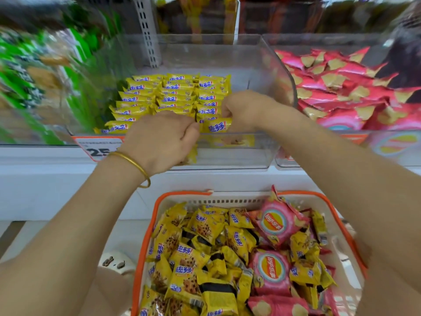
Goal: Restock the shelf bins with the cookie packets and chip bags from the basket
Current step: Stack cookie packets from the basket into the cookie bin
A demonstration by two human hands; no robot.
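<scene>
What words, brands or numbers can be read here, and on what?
"趣多多": on the yellow cookie packets.
"Lay's 乐事", upside down: on the pink chip bags in the basket.
"25": on the shelf price tag, partly hidden.
Smaller print and barcodes: too small to read.

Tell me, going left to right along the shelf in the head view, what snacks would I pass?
Blurred green packets → yellow cookie packets in a clear bin → pink chip bags.
</scene>
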